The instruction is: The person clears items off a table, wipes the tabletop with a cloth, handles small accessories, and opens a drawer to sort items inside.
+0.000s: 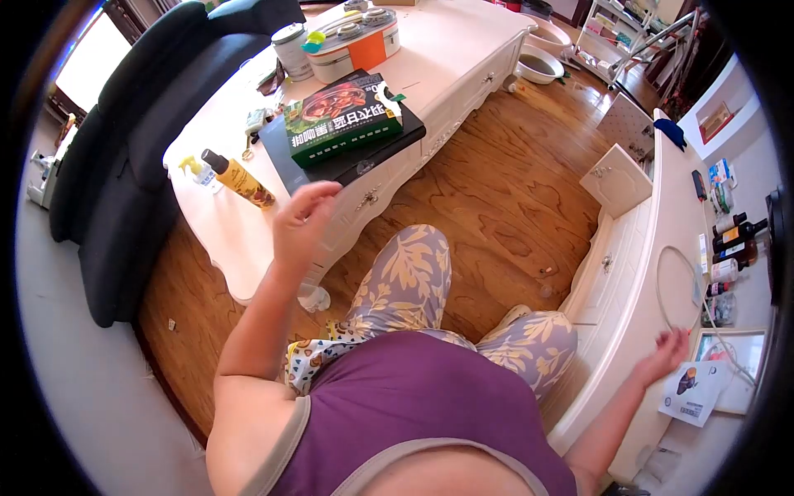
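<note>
My left hand (304, 221) is raised in front of the white table's drawer, fingers curled in and slightly blurred; whatever it may hold is hidden. Just beyond it, a green and black coffee box (343, 120) rests on a dark flat case (397, 140). Left of that hand stands a yellow bottle with a black cap (241, 182), beside a pump bottle (198, 172). Out to the right, my right hand (664, 357) is over the white cabinet top, its fingers apart. Close to its fingertips are a pale cable (662, 281) and a white printed packet (693, 393).
A grey canister (291, 51) and a round orange and white case (356, 50) stand farther back on the white table (447, 41). Below the cabinet top, a cabinet door (616, 180) hangs out over the wooden floor (496, 182). Small bottles (736, 240) line the wall side.
</note>
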The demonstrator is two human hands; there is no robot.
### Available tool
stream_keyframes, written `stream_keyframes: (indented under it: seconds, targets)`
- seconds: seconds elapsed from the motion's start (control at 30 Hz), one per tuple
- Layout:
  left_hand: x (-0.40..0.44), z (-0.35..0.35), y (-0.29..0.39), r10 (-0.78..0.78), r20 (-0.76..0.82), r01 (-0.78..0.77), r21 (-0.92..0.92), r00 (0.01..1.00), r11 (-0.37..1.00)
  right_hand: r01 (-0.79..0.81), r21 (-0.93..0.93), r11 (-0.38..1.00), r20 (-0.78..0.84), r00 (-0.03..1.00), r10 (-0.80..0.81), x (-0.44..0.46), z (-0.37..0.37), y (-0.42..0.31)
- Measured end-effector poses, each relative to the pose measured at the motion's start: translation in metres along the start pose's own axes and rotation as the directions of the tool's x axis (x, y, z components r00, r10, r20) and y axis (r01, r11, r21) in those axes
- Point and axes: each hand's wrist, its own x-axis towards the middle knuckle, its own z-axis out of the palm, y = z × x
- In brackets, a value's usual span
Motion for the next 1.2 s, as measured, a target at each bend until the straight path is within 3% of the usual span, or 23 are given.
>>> stream_keyframes:
  seconds: [0.03, 0.07, 0.13, 0.17, 0.23, 0.27, 0.3, 0.33, 0.4, 0.5, 0.57, 0.6, 0.67, 0.7, 0.77, 0.8, 0.93, 1.03, 1.2]
  targets:
    - [0.003, -0.007, -0.01, -0.039, -0.103, 0.045, 0.053, 0.994, 0.998, -0.092, 0.02, 0.996, 0.102, 0.991, 0.089, -0.014, 0.029, -0.006]
    - [0.007, -0.011, -0.018, -0.039, -0.1, 0.044, 0.046, 0.994, 0.998, -0.183, 0.032, 0.983, 0.203, 0.964, 0.173, -0.028, 0.058, -0.009]
    - [0.02, -0.017, -0.026, 0.108, -0.245, -0.089, 0.089, 0.963, 0.992, -0.227, 0.019, 0.974, 0.439, 0.877, 0.196, -0.064, 0.111, -0.027]
    - [0.024, -0.016, -0.018, 0.173, -0.242, -0.094, 0.308, 0.955, 0.947, -0.272, -0.003, 0.962, 0.531, 0.815, 0.233, -0.086, 0.138, -0.046]
    - [0.046, -0.017, -0.046, 0.43, -0.172, -0.301, 0.492, 0.886, 0.817, -0.391, 0.012, 0.92, 0.69, 0.669, 0.276, -0.118, 0.177, -0.052]
    - [0.057, -0.021, -0.072, 0.476, -0.155, -0.329, 0.54, 0.866, 0.775, -0.186, -0.063, 0.981, 0.787, 0.595, 0.163, -0.126, 0.194, -0.047]
    - [0.064, -0.021, -0.075, 0.462, -0.135, -0.31, 0.574, 0.877, 0.757, -0.332, -0.04, 0.942, 0.801, 0.553, 0.229, -0.145, 0.206, -0.083]
    - [0.073, -0.027, -0.081, 0.433, -0.115, -0.278, 0.616, 0.894, 0.737, -0.478, -0.043, 0.877, 0.87, 0.414, 0.268, -0.157, 0.223, -0.083]
    - [0.086, -0.023, -0.057, 0.344, -0.083, -0.22, 0.626, 0.935, 0.749, -0.569, -0.018, 0.822, 0.935, 0.282, 0.216, -0.177, 0.257, -0.081]
    - [0.121, -0.04, -0.07, 0.332, -0.1, -0.191, 0.65, 0.938, 0.735, -0.535, -0.022, 0.845, 0.953, 0.245, 0.18, -0.217, 0.324, -0.08]
    - [0.145, -0.048, -0.09, 0.26, -0.147, -0.106, 0.647, 0.954, 0.755, -0.617, -0.166, 0.769, 0.945, 0.123, 0.303, -0.23, 0.35, -0.086]
    - [0.157, -0.051, -0.1, 0.261, -0.152, -0.105, 0.644, 0.953, 0.758, -0.612, -0.166, 0.773, 0.945, 0.125, 0.301, -0.233, 0.359, -0.09]
    - [0.172, -0.059, -0.118, 0.245, -0.095, -0.117, 0.679, 0.965, 0.725, -0.752, -0.273, 0.6, 0.903, 0.014, 0.428, -0.244, 0.374, -0.102]
    - [0.175, -0.055, -0.127, 0.262, -0.021, -0.187, 0.643, 0.965, 0.742, -0.786, -0.276, 0.554, 0.913, -0.033, 0.407, -0.245, 0.38, -0.099]
    - [0.174, -0.047, -0.126, 0.159, -0.1, -0.062, 0.625, 0.982, 0.778, -0.82, -0.355, 0.448, 0.886, -0.143, 0.44, -0.258, 0.403, -0.077]
    - [0.173, -0.043, -0.125, 0.107, -0.139, 0.001, 0.612, 0.984, 0.791, -0.853, -0.295, 0.43, 0.924, -0.14, 0.356, -0.259, 0.397, -0.086]
    - [0.166, -0.038, -0.093, -0.047, -0.169, 0.132, 0.538, 0.985, 0.833, -0.886, -0.352, 0.303, 0.899, -0.229, 0.374, -0.269, 0.408, -0.104]
    - [0.161, -0.034, -0.085, -0.12, -0.259, 0.262, 0.628, 0.958, 0.733, -0.908, -0.278, 0.314, 0.907, -0.14, 0.398, -0.279, 0.416, -0.104]
    - [0.15, -0.037, -0.073, -0.156, -0.259, 0.285, 0.597, 0.953, 0.75, -0.898, -0.205, 0.39, 0.897, -0.012, 0.442, -0.283, 0.416, -0.1]
